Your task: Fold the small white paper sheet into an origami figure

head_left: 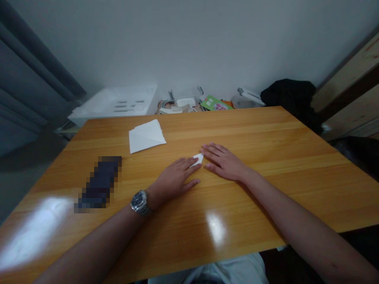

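Left hand flat, fingers over small white paper, mid-tabletop; right hand open, fingertips at its right edge. Bare wood separates both hands from near edge and paper stack.

The tabletop is honey-orange with paler and darker wood-grain streaks. The small paper piece and the larger paper stack are plain white. The wristwatch is silver with a dark dial. A booklet is green with a pink pattern, the tray white, the cloth bundle black, the curtain blue-grey, the wall pale grey-blue.
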Demonstrator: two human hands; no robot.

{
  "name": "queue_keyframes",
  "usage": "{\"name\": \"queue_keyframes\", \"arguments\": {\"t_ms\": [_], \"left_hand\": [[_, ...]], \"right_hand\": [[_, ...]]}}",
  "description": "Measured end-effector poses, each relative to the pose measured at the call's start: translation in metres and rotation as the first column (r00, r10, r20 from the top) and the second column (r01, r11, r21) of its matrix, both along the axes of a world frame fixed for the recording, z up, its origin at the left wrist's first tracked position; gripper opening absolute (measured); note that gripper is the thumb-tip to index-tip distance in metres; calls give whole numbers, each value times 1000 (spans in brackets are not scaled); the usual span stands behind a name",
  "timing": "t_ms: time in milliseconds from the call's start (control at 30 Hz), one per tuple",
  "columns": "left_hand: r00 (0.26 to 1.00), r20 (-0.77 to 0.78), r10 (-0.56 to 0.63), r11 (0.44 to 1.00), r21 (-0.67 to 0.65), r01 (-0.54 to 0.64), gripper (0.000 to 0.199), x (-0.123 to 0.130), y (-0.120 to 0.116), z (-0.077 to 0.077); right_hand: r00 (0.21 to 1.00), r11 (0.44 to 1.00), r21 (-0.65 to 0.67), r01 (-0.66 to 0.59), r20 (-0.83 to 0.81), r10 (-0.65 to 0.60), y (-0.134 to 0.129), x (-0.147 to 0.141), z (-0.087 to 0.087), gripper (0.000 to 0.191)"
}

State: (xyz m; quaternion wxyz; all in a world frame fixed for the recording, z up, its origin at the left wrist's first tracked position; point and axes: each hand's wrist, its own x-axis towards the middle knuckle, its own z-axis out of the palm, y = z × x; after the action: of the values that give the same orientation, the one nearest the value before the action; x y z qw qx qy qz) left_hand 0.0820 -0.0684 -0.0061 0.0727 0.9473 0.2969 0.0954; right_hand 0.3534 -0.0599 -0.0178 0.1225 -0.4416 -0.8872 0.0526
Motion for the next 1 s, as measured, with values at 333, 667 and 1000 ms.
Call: {"name": "queue_keyframes", "arguments": {"t_ms": [333, 667, 1000], "left_hand": [[1000, -3, 13, 1000, 9, -13, 56, -2, 1, -3], [999, -35, 28, 1000, 13, -28, 61, -2, -1, -3], [1000, -15, 25, 1000, 16, -25, 57, -2, 0, -4]], "right_hand": [[997, 996, -78, -52, 49, 56, -3, -3, -2, 67], [999, 998, -68, -15, 38, 18, -3, -6, -4, 62], [990, 990, -28, 137, 43, -136, 2, 1, -6, 61]]}}
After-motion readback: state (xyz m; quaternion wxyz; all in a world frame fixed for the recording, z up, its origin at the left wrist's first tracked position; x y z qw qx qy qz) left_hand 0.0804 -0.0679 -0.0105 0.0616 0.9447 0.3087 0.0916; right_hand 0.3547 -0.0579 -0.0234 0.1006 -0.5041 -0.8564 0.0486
